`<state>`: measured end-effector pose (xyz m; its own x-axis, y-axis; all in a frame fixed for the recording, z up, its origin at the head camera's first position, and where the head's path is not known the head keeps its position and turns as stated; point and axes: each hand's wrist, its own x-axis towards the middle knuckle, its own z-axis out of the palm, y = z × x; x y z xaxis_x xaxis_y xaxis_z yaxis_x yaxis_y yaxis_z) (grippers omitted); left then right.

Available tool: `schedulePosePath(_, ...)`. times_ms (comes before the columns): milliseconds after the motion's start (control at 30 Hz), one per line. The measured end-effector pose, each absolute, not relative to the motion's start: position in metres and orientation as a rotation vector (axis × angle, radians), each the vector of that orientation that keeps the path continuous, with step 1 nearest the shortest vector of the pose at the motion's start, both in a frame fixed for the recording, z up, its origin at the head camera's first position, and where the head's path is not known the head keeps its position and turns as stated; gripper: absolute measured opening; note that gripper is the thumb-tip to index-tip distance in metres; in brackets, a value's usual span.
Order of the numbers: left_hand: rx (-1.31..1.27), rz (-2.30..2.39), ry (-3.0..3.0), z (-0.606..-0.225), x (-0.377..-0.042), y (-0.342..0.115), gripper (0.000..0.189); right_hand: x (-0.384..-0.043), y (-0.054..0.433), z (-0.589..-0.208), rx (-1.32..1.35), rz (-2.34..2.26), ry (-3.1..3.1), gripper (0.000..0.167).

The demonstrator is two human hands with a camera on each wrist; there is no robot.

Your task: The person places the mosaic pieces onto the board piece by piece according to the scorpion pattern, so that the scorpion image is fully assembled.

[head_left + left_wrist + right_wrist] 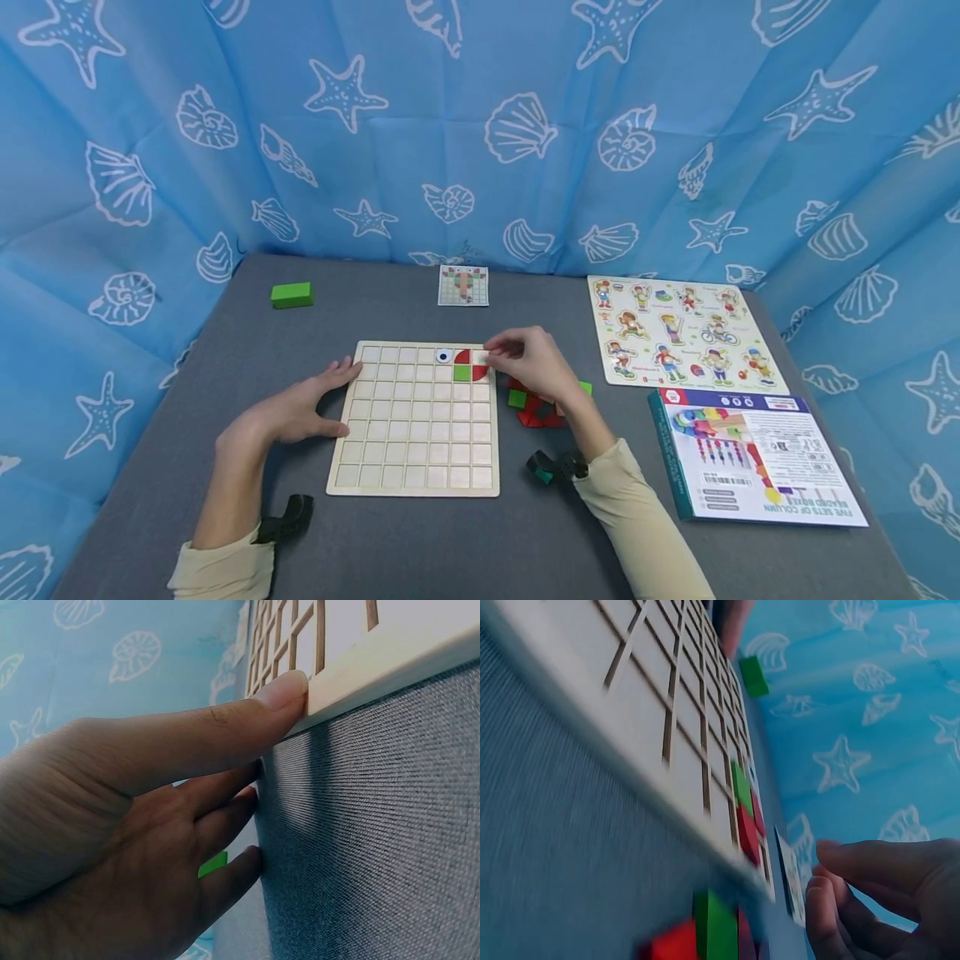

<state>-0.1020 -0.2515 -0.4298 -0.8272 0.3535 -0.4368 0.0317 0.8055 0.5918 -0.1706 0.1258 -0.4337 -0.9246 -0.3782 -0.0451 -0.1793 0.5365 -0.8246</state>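
I have the left hand at the left edge of the square, pale wooden grid board, thumb touching it, fingers loose. The right hand is by the far right corner, fingertips bent together; I can't tell if it pinches anything. Near that corner sit a green square block, two red round-sided blocks and a white eye tile.
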Motion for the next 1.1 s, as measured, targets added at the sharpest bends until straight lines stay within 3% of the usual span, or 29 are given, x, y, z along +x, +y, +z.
schedulePosePath(467, 0.265, 0.779, 2.444, -0.430, -0.102, -0.251, 0.104, -0.169, 0.194, -0.450, -0.367, -1.087, 2.820, 0.016)
schedulePosePath(1100, 0.260, 0.762, 2.447, -0.431, -0.103, -0.251, 0.105, -0.182, 0.199, -0.450, -0.449, -0.925, 2.765, 0.018)
